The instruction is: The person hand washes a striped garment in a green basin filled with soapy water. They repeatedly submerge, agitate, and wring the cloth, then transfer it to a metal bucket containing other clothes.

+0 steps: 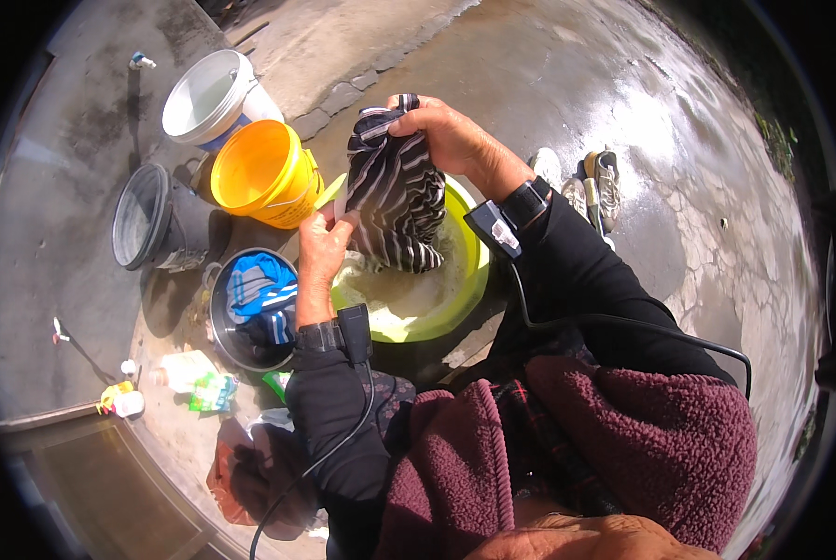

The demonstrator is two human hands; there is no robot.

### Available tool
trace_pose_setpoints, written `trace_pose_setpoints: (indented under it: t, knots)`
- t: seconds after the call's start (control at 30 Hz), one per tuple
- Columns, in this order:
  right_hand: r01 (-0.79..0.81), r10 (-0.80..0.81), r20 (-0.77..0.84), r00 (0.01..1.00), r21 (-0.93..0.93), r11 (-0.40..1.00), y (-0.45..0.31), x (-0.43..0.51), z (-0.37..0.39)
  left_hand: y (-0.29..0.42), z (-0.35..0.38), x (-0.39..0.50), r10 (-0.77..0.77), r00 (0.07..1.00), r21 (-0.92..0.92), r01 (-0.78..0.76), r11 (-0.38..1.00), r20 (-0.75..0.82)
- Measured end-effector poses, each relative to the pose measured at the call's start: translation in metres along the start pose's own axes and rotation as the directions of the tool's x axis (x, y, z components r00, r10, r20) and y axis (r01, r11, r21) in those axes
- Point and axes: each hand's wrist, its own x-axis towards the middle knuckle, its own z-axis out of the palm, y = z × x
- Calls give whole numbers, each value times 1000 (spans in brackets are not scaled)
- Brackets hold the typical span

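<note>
Between my hands hangs a black garment with white stripes (400, 196), its lower end down by the cloudy water of a yellow-green basin (470, 259). My right hand (435, 136) grips the garment's upper end, with the thumb on top of the cloth. On the other side, my left hand (325, 241) pinches its edge beside the basin's rim. A pale strip shows near the left thumb; I cannot tell whether it is part of the garment.
Left of the basin stand a white bucket (250, 105), a yellow bucket (285, 175), a grey bucket (187, 224) and a metal pot (216, 318) of blue and dark clothes (260, 283). Shoes (603, 185) lie right on the concrete. Wall taps (140, 61) jut out at left. Cables trail from both wrists.
</note>
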Motion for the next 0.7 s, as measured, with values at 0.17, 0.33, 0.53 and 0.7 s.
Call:
trace_pose_setpoints:
  t: [0.17,0.33,0.53,0.7]
  knots:
    - [200,-237,-231,944,-174,964,-14,0,-8,15,-49,-10,257,841,-43,-314,948,-476]
    - [344,-372,-155,915,-180,922,-19,0,-18,16,-66,-19,195,866,-235,-331,914,-461]
    - [-276,130,-243,961,-849,452,75,15,-50,-84,13,4,-243,968,261,220,940,57]
    - [-552,41,-607,793,-690,468,172,-1,-124,-173,28,4,-386,885,304,455,837,-261]
